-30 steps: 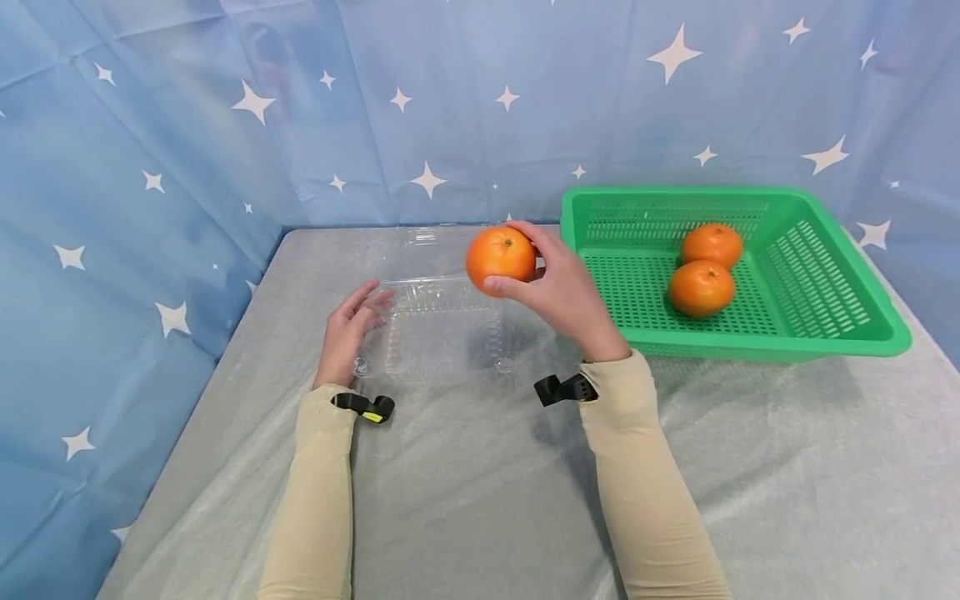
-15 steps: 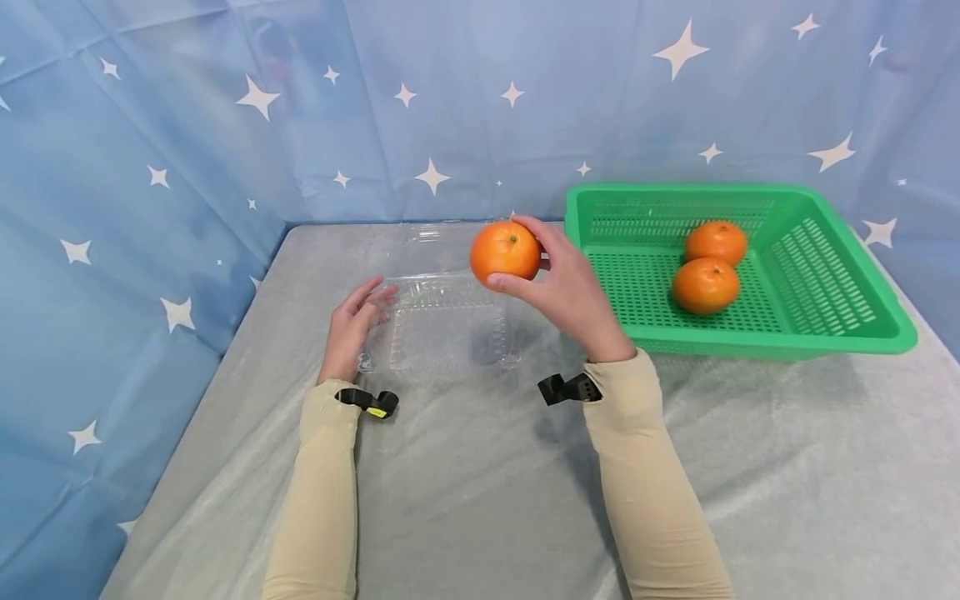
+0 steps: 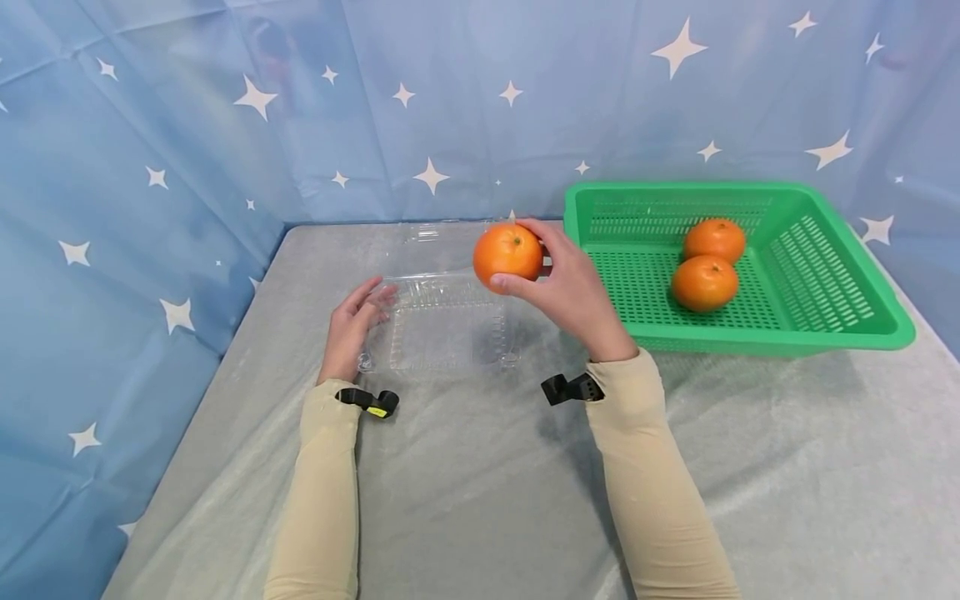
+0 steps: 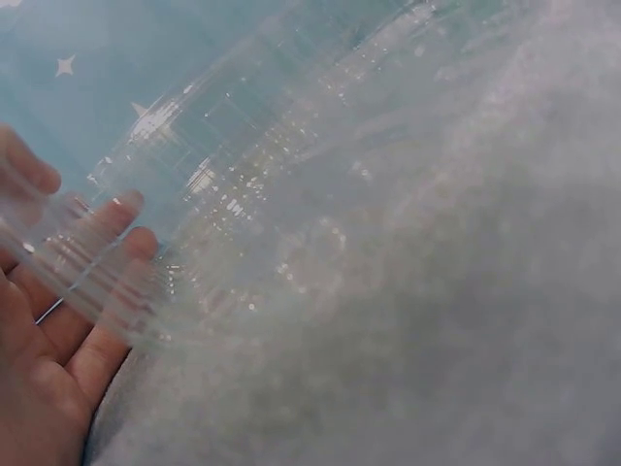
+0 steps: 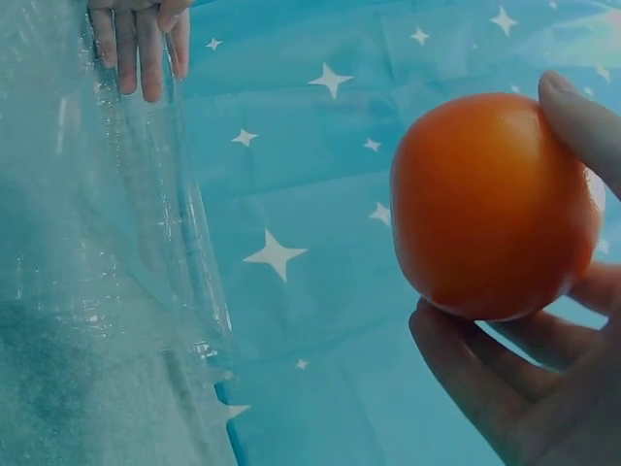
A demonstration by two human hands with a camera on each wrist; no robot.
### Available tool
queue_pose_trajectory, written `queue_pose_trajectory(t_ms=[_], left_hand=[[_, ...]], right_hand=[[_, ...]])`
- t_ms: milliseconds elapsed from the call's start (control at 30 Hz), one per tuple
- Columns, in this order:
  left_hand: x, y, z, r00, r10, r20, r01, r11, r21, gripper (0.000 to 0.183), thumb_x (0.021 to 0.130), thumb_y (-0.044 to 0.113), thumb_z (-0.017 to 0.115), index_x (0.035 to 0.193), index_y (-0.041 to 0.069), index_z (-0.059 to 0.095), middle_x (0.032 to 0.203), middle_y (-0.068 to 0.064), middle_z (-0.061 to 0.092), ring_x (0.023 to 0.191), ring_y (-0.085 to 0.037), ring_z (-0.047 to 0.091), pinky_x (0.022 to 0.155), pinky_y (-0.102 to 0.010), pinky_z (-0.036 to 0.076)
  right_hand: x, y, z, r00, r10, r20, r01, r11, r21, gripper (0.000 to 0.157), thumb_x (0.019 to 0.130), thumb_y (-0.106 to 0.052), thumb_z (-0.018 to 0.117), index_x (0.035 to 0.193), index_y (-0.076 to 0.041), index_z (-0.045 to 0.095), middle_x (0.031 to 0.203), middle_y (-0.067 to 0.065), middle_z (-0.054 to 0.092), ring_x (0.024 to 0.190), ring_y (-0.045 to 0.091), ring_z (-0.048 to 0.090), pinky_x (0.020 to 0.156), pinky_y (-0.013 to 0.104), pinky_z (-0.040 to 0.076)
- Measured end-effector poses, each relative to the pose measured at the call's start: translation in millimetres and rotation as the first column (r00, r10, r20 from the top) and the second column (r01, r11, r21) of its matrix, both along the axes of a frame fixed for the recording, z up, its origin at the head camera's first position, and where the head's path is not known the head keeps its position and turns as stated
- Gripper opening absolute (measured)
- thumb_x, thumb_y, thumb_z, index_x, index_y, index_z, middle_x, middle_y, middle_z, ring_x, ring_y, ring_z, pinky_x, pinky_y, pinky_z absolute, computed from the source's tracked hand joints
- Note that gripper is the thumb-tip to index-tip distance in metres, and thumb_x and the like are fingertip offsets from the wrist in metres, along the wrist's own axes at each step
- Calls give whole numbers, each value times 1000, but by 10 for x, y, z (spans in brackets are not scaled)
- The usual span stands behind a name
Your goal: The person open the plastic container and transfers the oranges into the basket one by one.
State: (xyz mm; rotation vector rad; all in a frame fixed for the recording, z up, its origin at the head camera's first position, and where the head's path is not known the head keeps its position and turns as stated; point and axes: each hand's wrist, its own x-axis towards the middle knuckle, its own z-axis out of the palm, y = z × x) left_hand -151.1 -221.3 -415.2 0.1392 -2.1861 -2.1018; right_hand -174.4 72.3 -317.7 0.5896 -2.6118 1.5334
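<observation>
My right hand point(image 3: 573, 292) holds an orange point(image 3: 507, 258) between thumb and fingers, raised over the right back part of a clear plastic clamshell box point(image 3: 448, 333). In the right wrist view the orange point(image 5: 495, 206) is smooth and round, with the thumb on one side and fingertips on the other. At the box's left side rests my left hand point(image 3: 351, 329), its fingers extended along the wall. Seen from the left wrist, the fingers point(image 4: 97, 340) lie behind the see-through plastic. The box's lid point(image 3: 431, 242) is folded back, partly hidden by the orange.
A green slotted basket point(image 3: 750, 340) stands at the right. Two oranges lie in it, one in front point(image 3: 705, 283) and one behind point(image 3: 715, 241). Grey cloth point(image 3: 465, 483) covers the table, and a blue star-patterned curtain point(image 3: 465, 100) borders its back and left.
The orange in my right hand has shifted very slightly to the right and tipped a little. My left hand stays at the box's left side. The head view moved slightly.
</observation>
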Motion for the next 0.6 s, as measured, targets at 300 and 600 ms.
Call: queue_pose_trajectory(t_ms=[300, 600], left_hand=[[16, -11, -32, 1000, 4, 1, -4, 1000, -26, 45, 89, 10, 42, 134, 17, 42, 124, -9, 53, 113, -21, 49, 92, -44, 38], [-2, -19, -39, 1000, -3, -10, 2, 1000, -16, 45, 89, 9, 41, 132, 19, 43, 124, -9, 53, 112, -20, 49, 91, -43, 38]], right_hand=[[5, 22, 1, 1000, 9, 28, -10, 999, 35, 70, 69, -57, 65, 128, -30, 42, 119, -9, 47, 91, 12, 53, 70, 32, 49], [-15, 96, -46, 1000, 11, 25, -13, 997, 79, 66, 70, -58, 62, 127, -31, 42, 114, -8, 49, 89, 12, 53, 68, 32, 48]])
